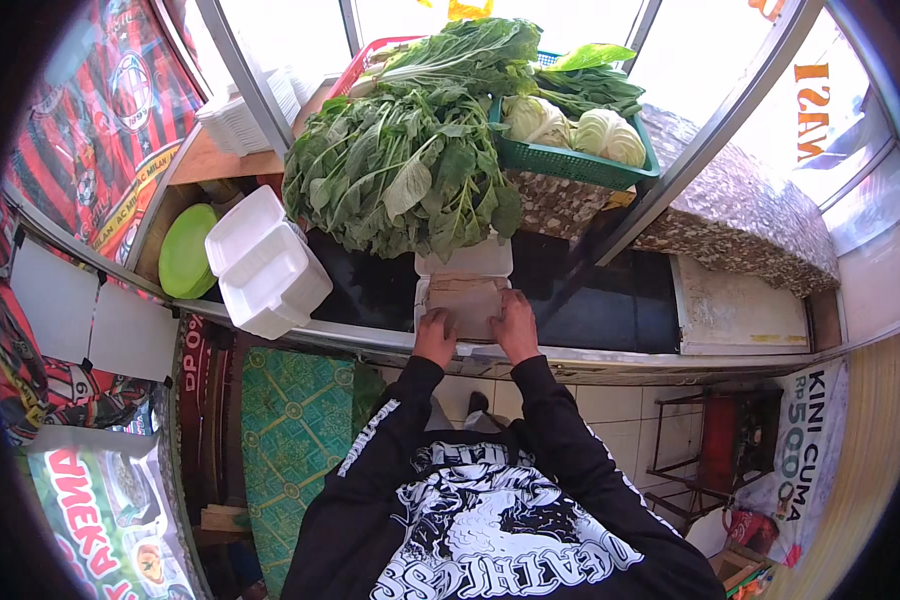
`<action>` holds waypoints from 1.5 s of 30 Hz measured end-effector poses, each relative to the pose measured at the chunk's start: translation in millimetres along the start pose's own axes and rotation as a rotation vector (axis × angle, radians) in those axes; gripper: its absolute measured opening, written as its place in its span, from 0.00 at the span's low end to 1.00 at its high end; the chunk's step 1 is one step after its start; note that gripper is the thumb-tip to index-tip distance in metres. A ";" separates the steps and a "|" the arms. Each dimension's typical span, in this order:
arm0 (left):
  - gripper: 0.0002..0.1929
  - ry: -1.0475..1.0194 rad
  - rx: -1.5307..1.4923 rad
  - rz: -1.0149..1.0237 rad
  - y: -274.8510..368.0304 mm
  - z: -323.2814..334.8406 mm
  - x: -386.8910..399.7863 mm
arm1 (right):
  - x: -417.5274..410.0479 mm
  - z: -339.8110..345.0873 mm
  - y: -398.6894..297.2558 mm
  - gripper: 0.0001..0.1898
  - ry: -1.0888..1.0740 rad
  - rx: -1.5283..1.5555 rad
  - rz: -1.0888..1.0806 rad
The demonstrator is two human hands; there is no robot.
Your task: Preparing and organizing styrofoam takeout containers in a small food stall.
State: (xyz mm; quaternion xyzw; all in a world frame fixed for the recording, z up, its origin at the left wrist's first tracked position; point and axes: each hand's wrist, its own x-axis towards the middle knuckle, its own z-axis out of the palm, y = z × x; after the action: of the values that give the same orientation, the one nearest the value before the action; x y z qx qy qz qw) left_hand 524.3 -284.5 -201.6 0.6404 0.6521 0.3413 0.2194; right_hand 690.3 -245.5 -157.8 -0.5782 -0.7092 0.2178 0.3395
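An open white foam clamshell box [465, 259] rests on the dark counter directly in front of me, its raised lid partly under the hanging leaves. A sheet of brown wrapping paper [466, 300] lies in its base. At the paper's left edge is my left hand [436, 335], fingers bent onto it. My right hand [514, 327] grips the right edge, with the thumb towards the middle. Further left stands a stack of foam clamshell boxes [276, 274], the top one open with nothing inside.
Leafy greens [405, 165] spill over the counter beyond the box. A green plastic basket [570, 161] holds cabbages [607, 137] and more greens. Lime-green plates [186, 251] lean at the left. Metal window posts [709, 135] rise from the dark counter surface [615, 300]. A stool [712, 442] stands below right.
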 end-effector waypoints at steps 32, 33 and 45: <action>0.24 0.086 -0.173 -0.131 -2.1 -13.1 25.0 | 2.3 -3.9 -10.6 0.08 0.208 0.159 0.129; 0.24 0.083 -0.246 -0.168 -0.9 -14.6 26.8 | 2.0 -4.7 -11.5 0.08 0.209 0.159 0.126; 0.15 0.163 -0.261 -0.200 2.0 -12.6 22.5 | -9.5 -5.7 -9.9 0.16 0.069 0.200 0.290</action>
State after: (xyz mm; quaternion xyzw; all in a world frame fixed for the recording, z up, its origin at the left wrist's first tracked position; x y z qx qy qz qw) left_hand 514.7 -264.6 -188.3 0.5086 0.6785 0.4502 0.2798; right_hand 688.8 -257.5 -149.1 -0.6448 -0.5811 0.3139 0.3846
